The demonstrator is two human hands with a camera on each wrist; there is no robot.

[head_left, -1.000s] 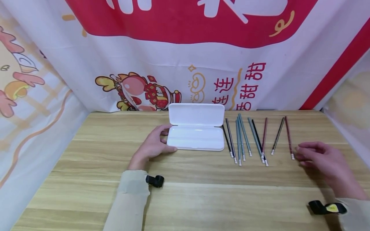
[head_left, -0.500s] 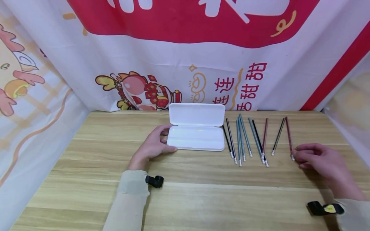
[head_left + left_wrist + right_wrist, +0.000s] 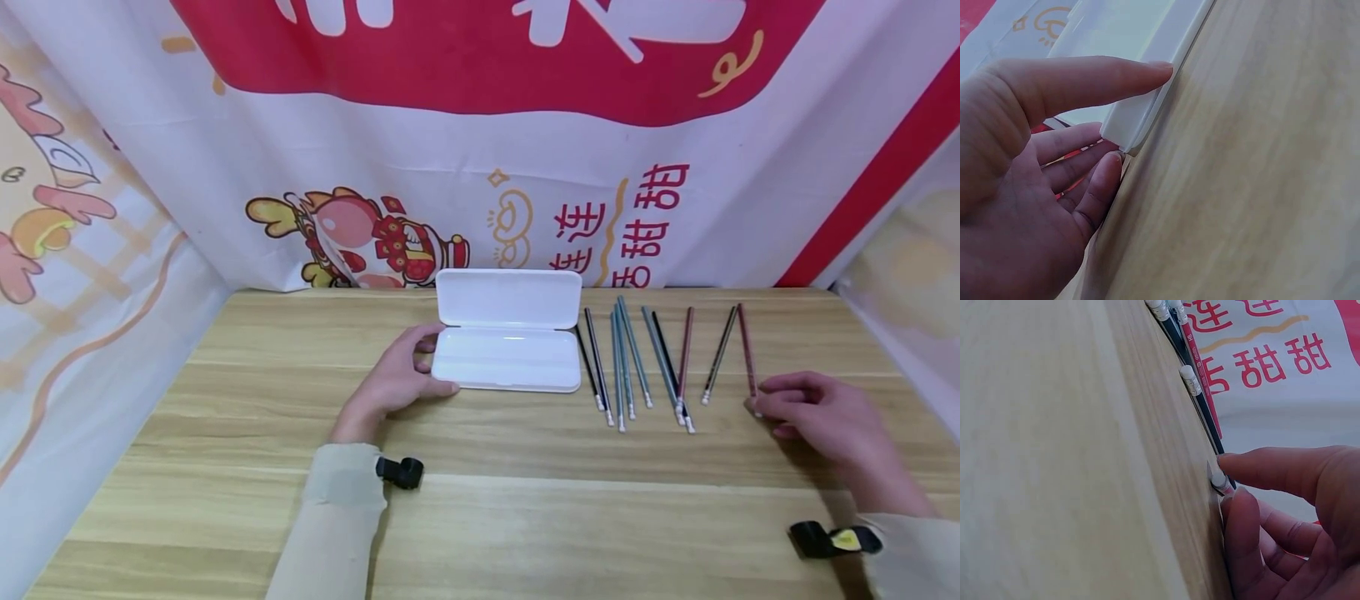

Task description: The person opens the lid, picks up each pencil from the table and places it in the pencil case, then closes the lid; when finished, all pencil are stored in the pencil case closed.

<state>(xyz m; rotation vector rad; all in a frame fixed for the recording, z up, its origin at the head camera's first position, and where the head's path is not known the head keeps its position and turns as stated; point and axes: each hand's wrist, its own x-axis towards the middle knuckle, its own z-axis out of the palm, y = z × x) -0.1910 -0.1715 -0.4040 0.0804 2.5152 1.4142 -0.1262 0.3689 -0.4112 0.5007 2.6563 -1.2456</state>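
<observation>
Dark-red pencil (image 3: 747,350) lies at the far right of the row, on the wooden table (image 3: 525,517), with its eraser end towards the person and its other end towards the printed cloth (image 3: 435,150). The right hand (image 3: 821,417) has its grip narrowed at that near end, thumb and a fingertip pinching the eraser end low against the wood — how firmly, I cannot tell. Taking it by the end probably suits something so thin and flat-lying, and the bare wood between it and the dark green pencil (image 3: 718,358) likely gives the fingers room. The left hand (image 3: 397,375) holds the left end of the white case (image 3: 506,383), thumb along the front rim and fingers round the end, presumably to steady a light box; its lid (image 3: 510,297) is raised at the back, so the shallow inside faces up. The other pencils (image 3: 617,367), teal, black and red, lie just right of the case, erasers nearest the person, perhaps so that each can be taken the same way. The held pencil looks slim and straight, its shaft a muted wine red, its eraser whitish — fingers hide part of that end.
</observation>
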